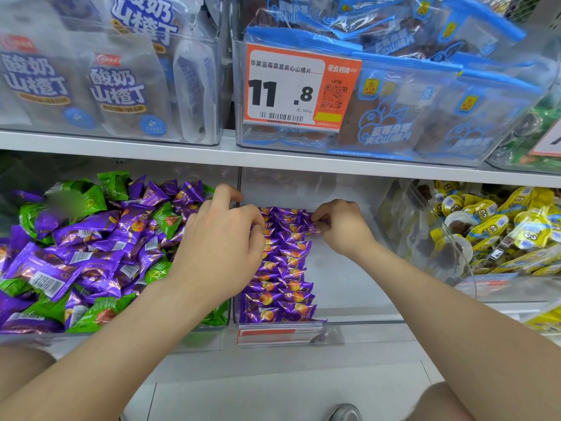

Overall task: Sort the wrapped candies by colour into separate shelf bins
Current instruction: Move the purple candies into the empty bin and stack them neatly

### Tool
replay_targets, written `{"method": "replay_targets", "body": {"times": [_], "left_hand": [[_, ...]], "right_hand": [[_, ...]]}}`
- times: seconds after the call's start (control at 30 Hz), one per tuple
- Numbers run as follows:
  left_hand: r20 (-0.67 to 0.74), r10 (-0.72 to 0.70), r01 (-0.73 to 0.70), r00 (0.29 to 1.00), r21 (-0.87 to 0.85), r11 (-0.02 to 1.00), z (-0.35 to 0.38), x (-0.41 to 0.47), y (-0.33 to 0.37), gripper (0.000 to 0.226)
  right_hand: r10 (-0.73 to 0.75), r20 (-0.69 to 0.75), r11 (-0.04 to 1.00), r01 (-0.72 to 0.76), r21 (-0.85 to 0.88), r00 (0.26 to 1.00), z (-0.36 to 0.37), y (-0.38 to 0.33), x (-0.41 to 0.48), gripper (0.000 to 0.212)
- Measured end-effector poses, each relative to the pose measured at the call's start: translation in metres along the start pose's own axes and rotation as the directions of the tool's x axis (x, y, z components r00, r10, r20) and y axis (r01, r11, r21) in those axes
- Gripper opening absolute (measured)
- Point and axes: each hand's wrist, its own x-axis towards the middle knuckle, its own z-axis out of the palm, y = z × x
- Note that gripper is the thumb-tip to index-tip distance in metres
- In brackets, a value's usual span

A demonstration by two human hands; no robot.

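Lower shelf, clear bins. Left bin (136, 340): mixed heap (91, 253) of purple and green candies. Middle bin (349, 287): purple only, laid in purple rows (282, 278) along its left side. Right hand (343, 229) pinches one purple candy (315, 228) at the far end of the rows. Left hand (221, 235) has curled fingers on the rows just beside it; cannot tell if it grips. Hands near, not touching

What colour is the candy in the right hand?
The candy in the right hand is purple; head view.
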Motion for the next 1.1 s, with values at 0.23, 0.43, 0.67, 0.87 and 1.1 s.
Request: {"method": "replay_targets", "body": {"times": [0.23,0.43,0.67,0.87,1.1], "left_hand": [[0.014,0.006,-0.006,1.000,0.011,1.000,-0.001,-0.001,0.000,0.015],[0.014,0.016,-0.015,1.000,-0.040,0.999,-0.007,0.000,-0.002,0.020],[0.030,-0.077,0.078,0.997,-0.041,0.996,-0.042,-0.009,-0.020,0.024],[0.235,-0.379,0.285,0.895,0.351,0.892,-0.081,-0.016,-0.082,0.047],[0.237,-0.374,0.222,0.897,0.489,0.843,-0.090,-0.006,-0.113,0.071]], "right_hand": [[0.030,-0.004,0.997,-0.030,-0.075,1.000,-0.002,0.000,0.000,0.022],[0.081,-0.079,0.996,-0.083,-0.034,0.994,-0.020,-0.015,-0.010,0.027],[-0.104,-0.053,0.966,0.114,0.231,0.993,-0.063,-0.120,-0.060,0.033],[-0.433,-0.062,0.874,0.436,0.213,0.899,-0.056,-0.208,-0.103,0.023],[-0.480,0.215,0.843,0.515,-0.157,0.850,-0.004,-0.248,-0.084,0.008]]}}
